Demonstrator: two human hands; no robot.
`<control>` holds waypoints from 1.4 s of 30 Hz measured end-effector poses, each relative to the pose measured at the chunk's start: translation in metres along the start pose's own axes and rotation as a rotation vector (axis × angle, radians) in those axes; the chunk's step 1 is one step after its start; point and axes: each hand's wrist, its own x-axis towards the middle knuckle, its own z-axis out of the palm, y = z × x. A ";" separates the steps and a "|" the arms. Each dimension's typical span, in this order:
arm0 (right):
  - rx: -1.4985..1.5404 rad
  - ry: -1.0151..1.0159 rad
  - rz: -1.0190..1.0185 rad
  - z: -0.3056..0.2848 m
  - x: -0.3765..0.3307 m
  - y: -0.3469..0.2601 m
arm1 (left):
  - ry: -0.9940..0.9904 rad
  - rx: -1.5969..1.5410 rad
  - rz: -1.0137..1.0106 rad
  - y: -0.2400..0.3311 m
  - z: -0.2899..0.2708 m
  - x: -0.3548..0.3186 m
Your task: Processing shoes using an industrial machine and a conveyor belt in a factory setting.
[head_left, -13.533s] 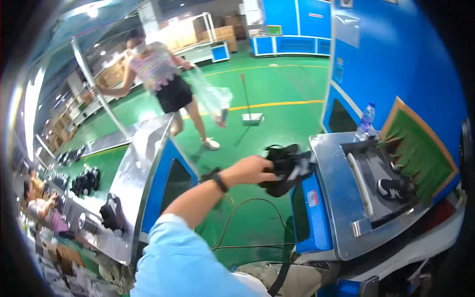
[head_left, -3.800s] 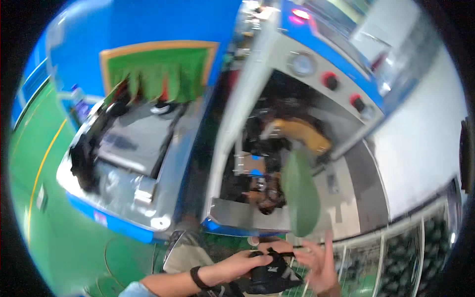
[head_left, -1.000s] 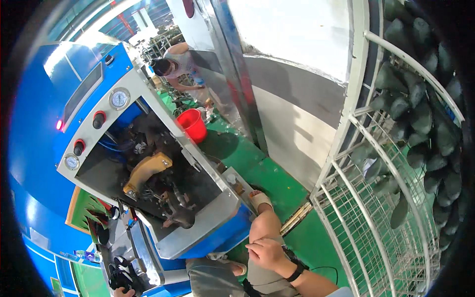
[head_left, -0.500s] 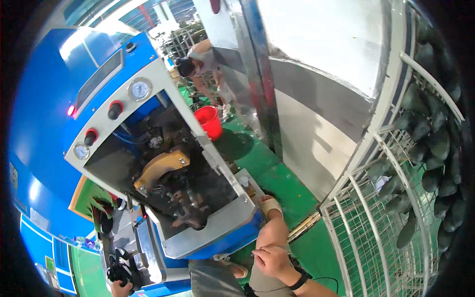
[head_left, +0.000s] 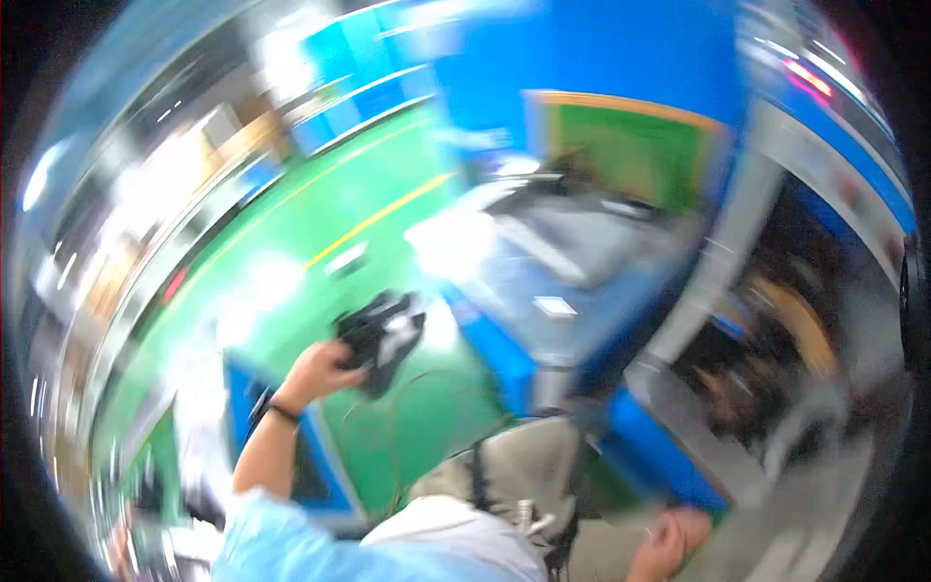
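Observation:
Out in front and to the left, my left hand grips a black shoe with white patches. Motion blur hides whether a second shoe is with it. The shoe hangs over the green floor, apart from the machine, and a dark band circles the left wrist. Low on the right, beside my leg, is my right hand. Its fingers are smeared, and nothing shows clearly in them. The machine's open bay, with a curved yellow part inside, lies farther to the right.
A grey-topped blue side unit juts out ahead, below a green panel with an orange frame. A blue-edged frame or cart stands close by my left forearm. Yellow lines cross the green floor. Blurred shelving runs along the far left.
My view has swung to the left, so the machine now sits at the right. The shoe, over the side unit before, is now held out above the floor in my left hand.

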 end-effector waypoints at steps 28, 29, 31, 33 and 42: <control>-0.299 -0.221 -0.061 -0.021 0.006 -0.026 | 0.741 -0.142 -0.830 -0.284 -0.089 -0.108; -0.324 -0.178 -0.004 -0.025 0.006 -0.023 | 0.687 -0.231 -0.677 -0.263 -0.077 -0.056; -0.278 -0.179 -0.061 -0.029 0.001 -0.022 | 0.562 -0.296 -0.404 -0.185 -0.048 0.053; -0.213 -0.120 0.051 -0.033 -0.004 -0.024 | 0.414 -0.472 -0.208 -0.123 -0.004 0.152; -0.270 -0.088 0.193 -0.037 0.005 -0.046 | -0.211 -0.552 0.306 0.147 0.173 0.451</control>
